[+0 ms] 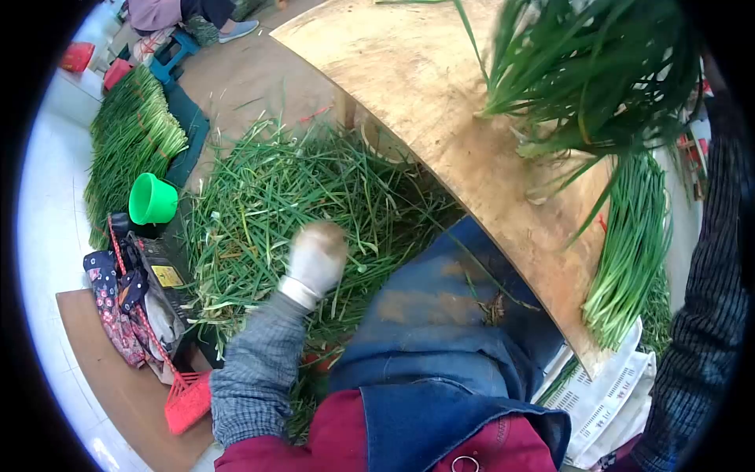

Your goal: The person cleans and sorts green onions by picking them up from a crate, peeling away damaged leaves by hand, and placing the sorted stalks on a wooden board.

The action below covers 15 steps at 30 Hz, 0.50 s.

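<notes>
My left hand (317, 253), in a white glove with brown-stained fingers, is closed into a rounded shape over a heap of loose green leaf trimmings (271, 197). The finger ends blur, and I cannot make out anything in them. At the upper right, a slightly blurred bunch of garlic chives (586, 75) is over the wooden board (409, 79), its pale stem ends toward the left. My right sleeve (704, 307) runs up along the right edge toward that bunch; my right hand itself is hidden. A tied bundle of garlic chives (629, 252) lies on the board's right side.
Stacked chive bundles (134, 141) lie on the left beside a green bucket (152, 198). Nearer are a flowered cloth (110, 307) and a red broom head (187, 401). White printed sacking (609, 401) is beneath the board's near corner. Another person's shoe (238, 31) shows at the top.
</notes>
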Each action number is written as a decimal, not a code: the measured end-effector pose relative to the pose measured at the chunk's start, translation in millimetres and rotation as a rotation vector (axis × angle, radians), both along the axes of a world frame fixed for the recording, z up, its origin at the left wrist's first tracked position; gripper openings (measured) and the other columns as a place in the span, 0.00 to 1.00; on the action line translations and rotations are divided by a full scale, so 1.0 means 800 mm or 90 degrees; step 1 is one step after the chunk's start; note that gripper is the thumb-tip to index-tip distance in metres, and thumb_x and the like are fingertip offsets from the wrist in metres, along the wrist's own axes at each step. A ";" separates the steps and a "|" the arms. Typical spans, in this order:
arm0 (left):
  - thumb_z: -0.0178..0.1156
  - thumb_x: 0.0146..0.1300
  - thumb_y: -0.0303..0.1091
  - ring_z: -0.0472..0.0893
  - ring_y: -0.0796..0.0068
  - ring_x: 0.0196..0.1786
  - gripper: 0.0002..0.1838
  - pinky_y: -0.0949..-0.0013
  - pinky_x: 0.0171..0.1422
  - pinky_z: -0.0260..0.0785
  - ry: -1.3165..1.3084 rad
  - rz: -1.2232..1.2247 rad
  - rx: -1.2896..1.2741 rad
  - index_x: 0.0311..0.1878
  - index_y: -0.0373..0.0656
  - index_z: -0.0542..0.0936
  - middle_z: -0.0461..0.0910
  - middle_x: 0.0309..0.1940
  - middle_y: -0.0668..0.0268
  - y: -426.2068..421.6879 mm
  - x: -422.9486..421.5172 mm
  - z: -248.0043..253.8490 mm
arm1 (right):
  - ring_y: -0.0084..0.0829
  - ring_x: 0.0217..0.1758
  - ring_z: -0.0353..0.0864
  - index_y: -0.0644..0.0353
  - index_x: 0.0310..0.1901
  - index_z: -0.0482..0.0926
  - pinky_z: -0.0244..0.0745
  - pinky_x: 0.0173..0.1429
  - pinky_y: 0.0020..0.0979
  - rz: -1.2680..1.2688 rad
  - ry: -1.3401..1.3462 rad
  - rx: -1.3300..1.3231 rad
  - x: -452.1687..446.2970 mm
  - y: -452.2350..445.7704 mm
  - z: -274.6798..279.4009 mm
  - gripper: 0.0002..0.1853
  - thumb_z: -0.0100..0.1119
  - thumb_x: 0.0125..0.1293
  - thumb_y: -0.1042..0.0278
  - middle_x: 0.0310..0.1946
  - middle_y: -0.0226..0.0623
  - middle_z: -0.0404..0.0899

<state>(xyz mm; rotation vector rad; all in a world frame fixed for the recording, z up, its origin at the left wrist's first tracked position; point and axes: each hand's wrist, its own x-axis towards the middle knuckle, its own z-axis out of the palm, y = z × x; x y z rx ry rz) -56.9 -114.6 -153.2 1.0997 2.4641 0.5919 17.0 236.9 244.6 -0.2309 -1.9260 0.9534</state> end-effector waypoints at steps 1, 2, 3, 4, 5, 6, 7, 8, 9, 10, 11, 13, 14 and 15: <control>0.59 0.54 0.38 0.69 0.59 0.60 0.18 0.50 0.66 0.57 0.099 -0.114 -0.093 0.50 0.52 0.79 0.72 0.57 0.59 0.003 0.032 -0.015 | 0.28 0.19 0.73 0.62 0.24 0.75 0.70 0.27 0.27 0.001 0.002 0.002 0.001 -0.003 0.000 0.10 0.51 0.58 0.67 0.18 0.36 0.74; 0.61 0.51 0.42 0.58 0.55 0.68 0.23 0.37 0.69 0.41 0.058 -0.122 -0.153 0.54 0.55 0.77 0.66 0.61 0.59 -0.002 0.057 -0.044 | 0.28 0.19 0.73 0.62 0.24 0.75 0.70 0.27 0.28 -0.002 0.000 0.002 0.000 -0.003 -0.002 0.10 0.51 0.58 0.67 0.18 0.36 0.74; 0.62 0.50 0.41 0.55 0.55 0.70 0.26 0.33 0.68 0.38 0.068 -0.155 -0.218 0.56 0.59 0.75 0.64 0.64 0.61 -0.010 0.065 -0.051 | 0.28 0.19 0.73 0.63 0.24 0.75 0.70 0.27 0.28 -0.008 0.002 0.003 0.001 -0.001 -0.001 0.10 0.51 0.58 0.67 0.18 0.36 0.74; 0.62 0.49 0.41 0.54 0.54 0.70 0.27 0.34 0.69 0.37 0.109 -0.126 -0.249 0.57 0.60 0.75 0.63 0.65 0.61 -0.034 0.060 -0.088 | 0.28 0.19 0.73 0.63 0.24 0.75 0.70 0.27 0.28 -0.010 0.007 0.009 0.000 -0.001 0.001 0.09 0.51 0.58 0.67 0.18 0.36 0.74; 0.62 0.49 0.41 0.53 0.54 0.71 0.28 0.34 0.69 0.36 0.154 -0.094 -0.273 0.57 0.61 0.74 0.61 0.66 0.62 -0.064 0.041 -0.125 | 0.29 0.19 0.73 0.63 0.24 0.74 0.70 0.27 0.28 -0.010 0.008 0.010 -0.001 -0.002 0.000 0.09 0.51 0.58 0.67 0.18 0.36 0.74; 0.62 0.48 0.41 0.52 0.53 0.71 0.29 0.34 0.69 0.36 0.130 -0.061 -0.300 0.58 0.63 0.73 0.61 0.66 0.62 -0.084 0.020 -0.134 | 0.29 0.19 0.73 0.63 0.25 0.74 0.70 0.27 0.28 -0.012 0.013 0.014 0.001 -0.002 0.000 0.09 0.51 0.57 0.67 0.18 0.36 0.74; 0.63 0.47 0.41 0.51 0.53 0.71 0.31 0.34 0.69 0.36 0.101 -0.032 -0.325 0.59 0.65 0.72 0.60 0.67 0.61 -0.089 0.002 -0.141 | 0.29 0.19 0.73 0.63 0.25 0.74 0.70 0.28 0.28 -0.014 0.015 0.020 0.000 -0.003 0.000 0.09 0.51 0.57 0.67 0.18 0.36 0.74; 0.63 0.47 0.42 0.52 0.53 0.71 0.30 0.33 0.68 0.36 0.057 -0.023 -0.341 0.59 0.66 0.73 0.61 0.66 0.62 -0.082 -0.010 -0.129 | 0.29 0.19 0.73 0.63 0.25 0.74 0.70 0.28 0.28 -0.017 0.010 0.022 0.000 -0.002 -0.002 0.09 0.51 0.57 0.67 0.18 0.36 0.74; 0.62 0.48 0.43 0.52 0.54 0.71 0.29 0.33 0.68 0.35 0.014 -0.016 -0.362 0.58 0.66 0.74 0.62 0.66 0.62 -0.077 -0.019 -0.113 | 0.29 0.19 0.73 0.63 0.25 0.74 0.70 0.28 0.28 -0.020 0.011 0.026 0.000 0.001 -0.003 0.09 0.52 0.57 0.67 0.18 0.36 0.74; 0.61 0.49 0.45 0.54 0.55 0.71 0.26 0.34 0.68 0.37 -0.034 -0.007 -0.371 0.56 0.65 0.76 0.64 0.65 0.62 -0.067 -0.028 -0.100 | 0.29 0.19 0.73 0.63 0.25 0.74 0.70 0.28 0.28 -0.026 0.012 0.029 0.001 0.003 -0.003 0.09 0.52 0.57 0.67 0.18 0.36 0.74; 0.60 0.51 0.47 0.56 0.56 0.70 0.24 0.36 0.69 0.39 -0.083 0.004 -0.381 0.55 0.63 0.77 0.65 0.64 0.63 -0.057 -0.037 -0.089 | 0.29 0.19 0.73 0.63 0.25 0.74 0.70 0.28 0.28 -0.032 0.014 0.034 0.003 0.005 -0.001 0.09 0.52 0.57 0.67 0.18 0.36 0.74; 0.58 0.55 0.49 0.70 0.59 0.61 0.21 0.52 0.68 0.54 -0.080 0.019 -0.293 0.52 0.54 0.79 0.70 0.60 0.61 -0.031 -0.050 -0.053 | 0.29 0.19 0.73 0.63 0.25 0.74 0.70 0.28 0.29 -0.040 0.018 0.040 0.005 0.012 -0.001 0.09 0.52 0.56 0.67 0.18 0.36 0.74; 0.58 0.56 0.45 0.72 0.58 0.58 0.19 0.55 0.65 0.59 -0.024 0.031 -0.179 0.50 0.50 0.80 0.72 0.57 0.60 -0.013 -0.048 -0.024 | 0.29 0.19 0.73 0.63 0.25 0.74 0.70 0.28 0.29 -0.046 0.017 0.043 0.005 0.017 0.001 0.09 0.52 0.56 0.67 0.18 0.36 0.74; 0.58 0.58 0.41 0.75 0.58 0.55 0.17 0.58 0.62 0.63 0.026 0.049 -0.067 0.49 0.46 0.80 0.75 0.54 0.58 0.004 -0.039 0.006 | 0.29 0.19 0.73 0.63 0.25 0.74 0.70 0.28 0.29 -0.048 0.018 0.048 0.007 0.016 0.001 0.09 0.52 0.56 0.66 0.18 0.36 0.74</control>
